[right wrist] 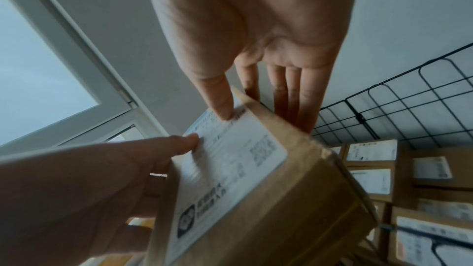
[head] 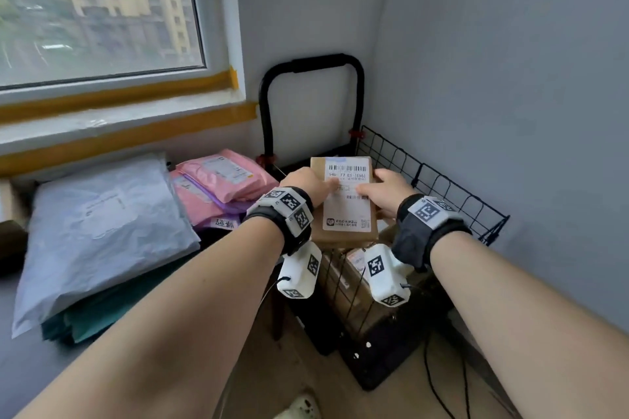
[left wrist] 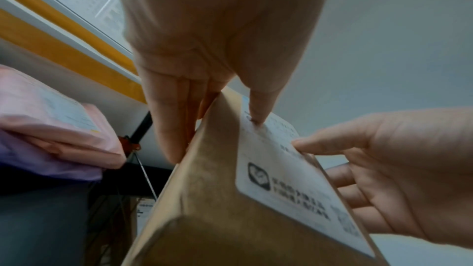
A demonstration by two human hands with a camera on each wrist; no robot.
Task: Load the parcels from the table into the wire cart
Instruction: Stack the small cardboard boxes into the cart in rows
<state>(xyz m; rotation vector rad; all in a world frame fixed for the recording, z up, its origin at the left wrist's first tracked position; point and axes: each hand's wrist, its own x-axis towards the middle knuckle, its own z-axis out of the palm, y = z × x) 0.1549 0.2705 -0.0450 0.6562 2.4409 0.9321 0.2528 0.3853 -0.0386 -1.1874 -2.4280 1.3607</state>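
**Cardboard parcel held over the cart, both hands clamped on its sides**

Cardboard, taped and stiff, made up the brown box (head: 343, 201) I held above the wire cart (head: 439, 190), label (head: 347, 196) facing up. My left hand (head: 308, 185) clamped one long side, thumb on the label and fingers (left wrist: 166, 120) down the flank; my right hand (head: 386, 189) mirrored it on the opposite side, fingers (right wrist: 294, 96) flat against the far face. I judged it light, since a thumb-and-finger pinch carried it level, and rigid enough to take squeezing at the edges. The glossy tape looked a little slippery, so the corners seemed the safer hold. Below, other labelled boxes (right wrist: 371, 153) were already stacked in the cart. On the table to the left lay pink mailers (head: 221, 177) and a grey poly bag (head: 102, 224), soft and floppy by their look.
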